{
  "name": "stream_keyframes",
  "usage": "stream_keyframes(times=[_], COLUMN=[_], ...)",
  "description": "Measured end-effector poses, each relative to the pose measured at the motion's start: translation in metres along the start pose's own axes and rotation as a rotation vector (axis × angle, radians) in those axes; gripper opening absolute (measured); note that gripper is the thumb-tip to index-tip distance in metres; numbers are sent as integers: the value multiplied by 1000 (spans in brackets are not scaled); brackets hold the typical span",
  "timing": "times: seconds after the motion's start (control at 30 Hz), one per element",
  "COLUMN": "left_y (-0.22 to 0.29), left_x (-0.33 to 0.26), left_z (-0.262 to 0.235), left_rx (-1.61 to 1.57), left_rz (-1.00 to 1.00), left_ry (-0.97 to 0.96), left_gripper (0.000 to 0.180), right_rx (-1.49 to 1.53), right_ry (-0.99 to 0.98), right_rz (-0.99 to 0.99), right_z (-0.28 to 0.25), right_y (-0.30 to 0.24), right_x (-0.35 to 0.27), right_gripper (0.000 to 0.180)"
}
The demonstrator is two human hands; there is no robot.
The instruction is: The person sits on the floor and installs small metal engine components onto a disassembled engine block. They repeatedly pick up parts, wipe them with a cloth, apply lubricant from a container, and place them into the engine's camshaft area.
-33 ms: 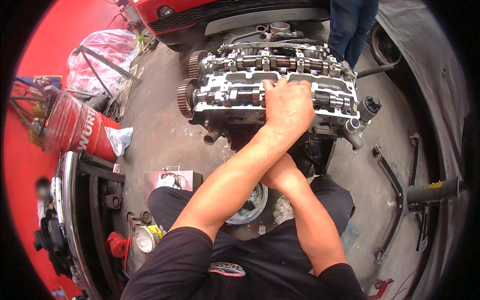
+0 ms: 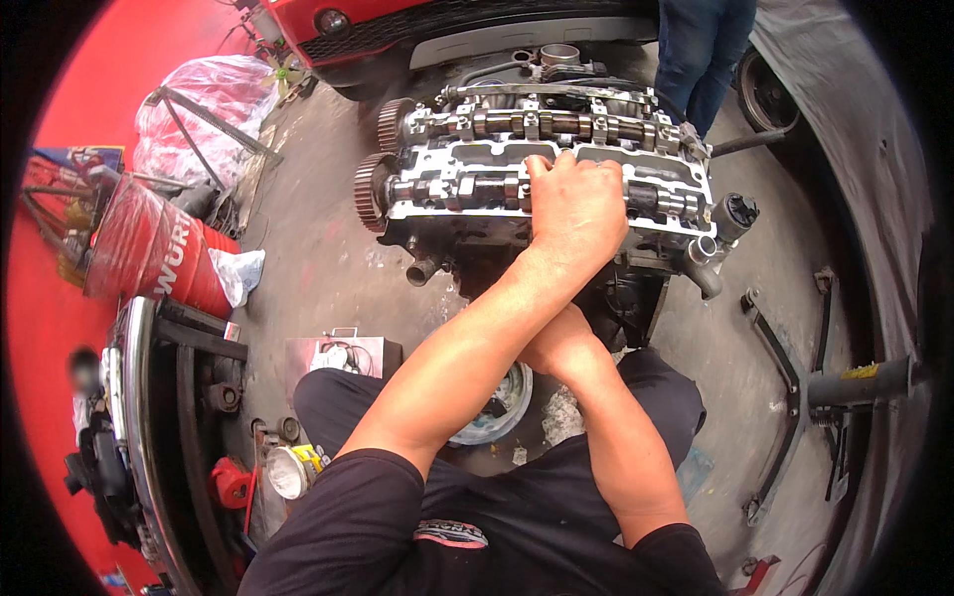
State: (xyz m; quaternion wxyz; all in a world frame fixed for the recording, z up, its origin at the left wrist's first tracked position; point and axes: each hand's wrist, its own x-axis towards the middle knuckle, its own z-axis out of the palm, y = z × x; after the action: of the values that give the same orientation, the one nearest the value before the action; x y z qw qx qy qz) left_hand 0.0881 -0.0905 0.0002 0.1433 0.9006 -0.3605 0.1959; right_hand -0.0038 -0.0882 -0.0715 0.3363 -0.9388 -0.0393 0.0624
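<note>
— Where are your hands?
— Your left hand [image 2: 576, 204] presses flat, fingers curled, on the bare grey metal cylinder head [image 2: 467, 164], over its nearer camshaft [image 2: 477, 187]. Your right hand [image 2: 558, 343] sits below, grip hidden.
— Progress?
— Cover off; both camshafts still seated.

car repair workshop — bare engine head [image 2: 542, 169], red car bumper [image 2: 447, 25], oil-stained floor [image 2: 318, 268]

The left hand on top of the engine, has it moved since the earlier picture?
No. The left hand lies at the same spot on the near camshaft of the engine, just as far from the toothed wheels.
</note>
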Motion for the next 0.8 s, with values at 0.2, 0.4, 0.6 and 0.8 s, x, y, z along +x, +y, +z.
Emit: stream_keyframes(times=[0.2,0.4,0.6,0.8], left_y=[2,-6,-2,9], left_x=[7,51,62,81], left_z=[-22,-15,-33,-38], left_rx=[-50,-27,-23,160], left_rz=[-27,-123,-93,18], left_ry=[-115,-217,-495,-697], left_gripper=[11,20,35,40], right_rx=[-36,-75,-25,-8], right_ry=[-20,-181,-125,-61], right_rz=[-37,54,50,-17], right_z=[-6,-18,-16,-4], right_y=[0,-20,-23,-12], right_x=[-6,-6,-5,-4], right_gripper=[30,33,45,45])
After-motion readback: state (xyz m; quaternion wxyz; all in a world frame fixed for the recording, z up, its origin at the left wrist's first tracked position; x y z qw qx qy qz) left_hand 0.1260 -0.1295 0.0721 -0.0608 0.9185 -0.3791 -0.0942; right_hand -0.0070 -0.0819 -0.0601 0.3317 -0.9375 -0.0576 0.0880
